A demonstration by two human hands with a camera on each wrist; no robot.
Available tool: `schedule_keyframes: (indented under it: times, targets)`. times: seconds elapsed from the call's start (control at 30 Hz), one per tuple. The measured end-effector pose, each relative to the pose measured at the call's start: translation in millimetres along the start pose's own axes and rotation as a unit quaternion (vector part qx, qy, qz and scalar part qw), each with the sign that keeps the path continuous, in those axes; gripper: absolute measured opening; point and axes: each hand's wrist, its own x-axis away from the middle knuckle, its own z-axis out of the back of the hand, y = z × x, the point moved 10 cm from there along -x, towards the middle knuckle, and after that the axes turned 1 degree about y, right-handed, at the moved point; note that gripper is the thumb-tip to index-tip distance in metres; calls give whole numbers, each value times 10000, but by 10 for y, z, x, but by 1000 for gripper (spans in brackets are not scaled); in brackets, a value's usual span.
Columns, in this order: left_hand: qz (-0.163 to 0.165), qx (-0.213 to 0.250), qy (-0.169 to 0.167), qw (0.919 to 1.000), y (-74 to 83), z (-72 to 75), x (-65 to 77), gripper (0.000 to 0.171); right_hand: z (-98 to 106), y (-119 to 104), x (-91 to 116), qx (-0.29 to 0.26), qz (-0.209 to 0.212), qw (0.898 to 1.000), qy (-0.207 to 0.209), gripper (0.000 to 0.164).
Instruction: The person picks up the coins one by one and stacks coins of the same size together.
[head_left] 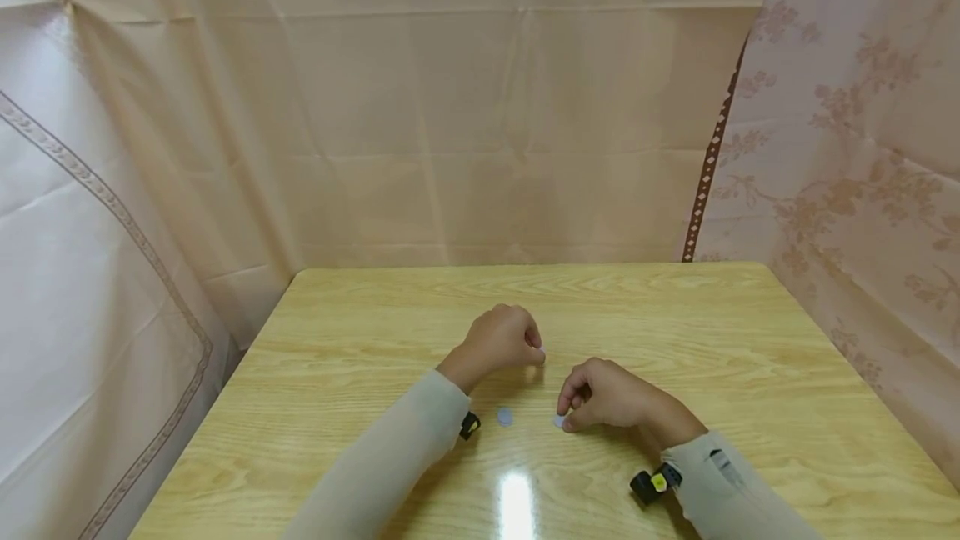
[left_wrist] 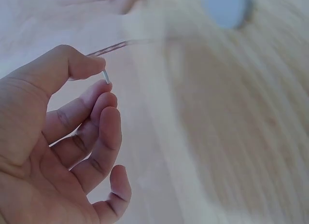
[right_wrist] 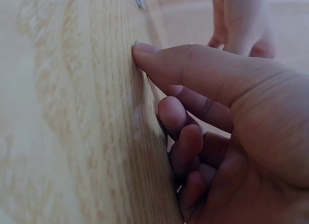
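Observation:
My left hand (head_left: 501,337) is raised a little over the table and pinches a thin pale disc (left_wrist: 106,77) between thumb and forefinger. The left wrist view has this disc edge-on, and the other fingers are loosely bent. Nearer the front, my right hand (head_left: 611,394) is low at the tabletop, thumb and forefinger pinching a second pale disc (head_left: 558,421). Mostly the thumb hides that one in the right wrist view. Flat on the wood between the hands lies a third round, bluish-white disc (head_left: 505,417), to the left of the right hand.
The light wood-grain table (head_left: 360,315) has rounded far corners. Behind it hangs a beige cloth (head_left: 480,107), with patterned cloths (head_left: 840,148) on both sides. Light glares on the table (head_left: 516,507) near the front. Each wrist carries a small black camera (head_left: 648,486).

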Motion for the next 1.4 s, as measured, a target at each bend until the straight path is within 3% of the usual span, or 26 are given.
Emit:
schedule_keyframes:
  times: [0.17,0.27,0.57,0.87,1.1,1.4]
  targets:
    - [-49,609,436,9972,-32,202,141,6,-14,-6,0,-19,-5,10000,-31,13]
    - [-103,726,566,9957,-17,268,214,6,-7,-6,-4,18,-22,10000,-4,13]
    - [-423,841,683,9932,112,259,379,4,-2,1,2,35,-7,10000,1,12]
    - [-605,887,510,9929,176,103,448,3,0,-17,0,8,32,10000,-35,12]
    - [-473,793,150,9956,185,-92,448,4,4,-15,-1,57,3,10000,-7,12]
    - [-448,180,-357,9982,250,-348,452,4,11,-40,0,136,145,9998,27,11]
